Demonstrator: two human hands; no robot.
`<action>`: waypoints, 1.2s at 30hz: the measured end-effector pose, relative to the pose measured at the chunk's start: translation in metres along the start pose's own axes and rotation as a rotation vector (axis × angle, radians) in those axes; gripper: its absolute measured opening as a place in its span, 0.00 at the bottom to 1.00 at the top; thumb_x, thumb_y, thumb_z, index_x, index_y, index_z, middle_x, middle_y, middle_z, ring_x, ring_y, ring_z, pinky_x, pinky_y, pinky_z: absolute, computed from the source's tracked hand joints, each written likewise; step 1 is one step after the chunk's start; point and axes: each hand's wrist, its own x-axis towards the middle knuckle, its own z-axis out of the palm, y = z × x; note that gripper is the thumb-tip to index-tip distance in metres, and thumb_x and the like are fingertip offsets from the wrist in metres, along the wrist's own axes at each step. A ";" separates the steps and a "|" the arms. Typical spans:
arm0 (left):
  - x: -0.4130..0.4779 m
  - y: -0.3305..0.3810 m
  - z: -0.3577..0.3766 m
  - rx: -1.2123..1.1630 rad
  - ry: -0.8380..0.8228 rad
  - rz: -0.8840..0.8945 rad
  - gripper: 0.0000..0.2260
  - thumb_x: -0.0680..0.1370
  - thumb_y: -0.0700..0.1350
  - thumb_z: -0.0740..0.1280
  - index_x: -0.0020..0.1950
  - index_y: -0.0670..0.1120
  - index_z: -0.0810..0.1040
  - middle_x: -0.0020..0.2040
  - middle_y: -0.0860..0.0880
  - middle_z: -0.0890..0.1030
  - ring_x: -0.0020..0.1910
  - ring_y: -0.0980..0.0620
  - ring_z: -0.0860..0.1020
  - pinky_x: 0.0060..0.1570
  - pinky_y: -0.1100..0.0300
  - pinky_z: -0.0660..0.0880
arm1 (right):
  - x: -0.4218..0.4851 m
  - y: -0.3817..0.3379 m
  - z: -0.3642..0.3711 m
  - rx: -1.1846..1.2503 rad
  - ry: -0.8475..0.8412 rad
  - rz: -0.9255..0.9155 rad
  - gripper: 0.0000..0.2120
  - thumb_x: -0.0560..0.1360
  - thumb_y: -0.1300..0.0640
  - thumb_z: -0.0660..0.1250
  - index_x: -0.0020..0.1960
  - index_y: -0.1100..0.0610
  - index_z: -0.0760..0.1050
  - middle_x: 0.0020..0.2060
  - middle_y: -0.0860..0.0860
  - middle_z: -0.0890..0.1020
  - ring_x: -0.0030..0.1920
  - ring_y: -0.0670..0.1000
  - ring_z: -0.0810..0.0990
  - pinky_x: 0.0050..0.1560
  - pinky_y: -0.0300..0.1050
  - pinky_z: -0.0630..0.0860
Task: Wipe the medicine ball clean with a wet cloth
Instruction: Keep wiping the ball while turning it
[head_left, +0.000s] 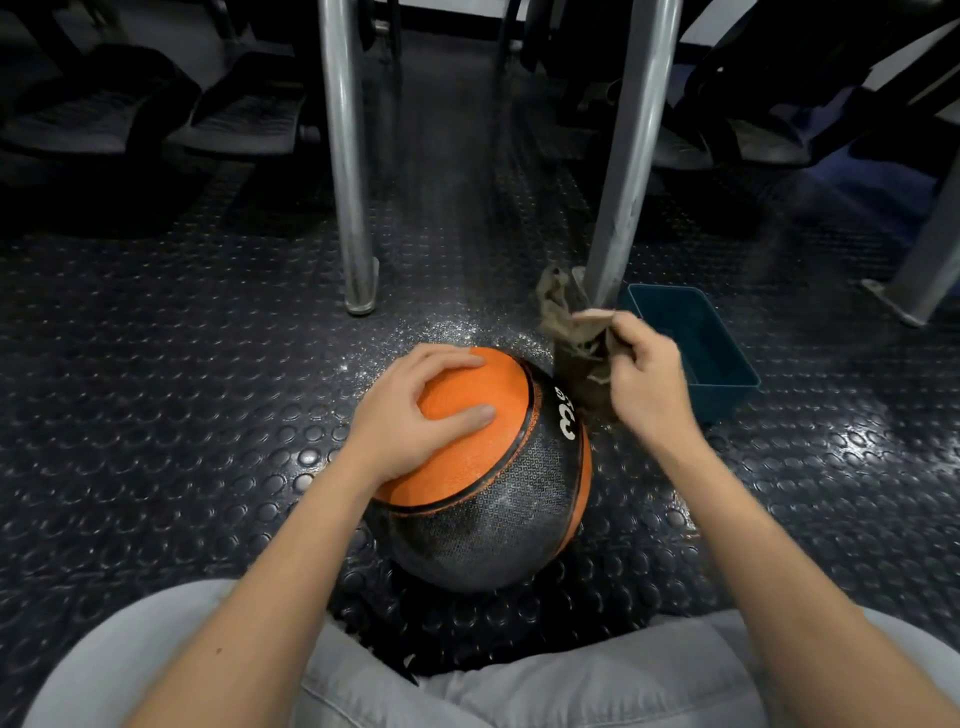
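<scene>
1. The right hand (649, 379) pinches a bunched brown cloth (576, 358) between its curled fingers and thumb. The cloth hangs in the air, its top corner flopping away from the person.
2. The left hand (415, 415) lies on the orange panel of the medicine ball (483, 493) with its fingers spread, steadying it.
3. From the right fingers, the ball sits down and to the left, nearer the person. The cloth's lower end hangs just beside the ball's far right shoulder, by the white print. I cannot tell whether they touch.
4. The right hand is the nearer to the bare black panel, so the next move probably calls for bringing the cloth down and leftward onto it. The patch under the left palm would have to wait.
5. Just beyond and right of the right fingers, a teal tub (675, 317) rests on the studded floor (208, 364). Farther off stand 2 metal poles (348, 156).
</scene>
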 end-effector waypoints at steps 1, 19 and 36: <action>0.001 0.001 0.001 0.001 0.004 0.001 0.21 0.63 0.68 0.67 0.55 0.67 0.74 0.59 0.67 0.73 0.62 0.60 0.71 0.64 0.48 0.68 | 0.000 -0.012 -0.001 0.045 -0.127 -0.047 0.23 0.72 0.74 0.55 0.53 0.52 0.79 0.50 0.45 0.81 0.49 0.47 0.80 0.52 0.36 0.76; -0.002 0.010 0.001 0.033 -0.039 -0.030 0.25 0.60 0.69 0.67 0.56 0.66 0.71 0.60 0.68 0.71 0.60 0.63 0.71 0.62 0.54 0.68 | -0.001 0.036 0.006 -0.184 -0.188 0.211 0.08 0.77 0.63 0.65 0.42 0.52 0.76 0.35 0.47 0.79 0.34 0.44 0.76 0.36 0.38 0.70; 0.001 0.006 0.002 -0.023 -0.035 -0.070 0.27 0.59 0.68 0.68 0.56 0.62 0.73 0.57 0.66 0.72 0.57 0.68 0.71 0.57 0.64 0.69 | 0.004 0.008 0.009 0.047 -0.341 0.034 0.19 0.74 0.59 0.64 0.59 0.40 0.72 0.56 0.50 0.78 0.57 0.46 0.75 0.60 0.41 0.69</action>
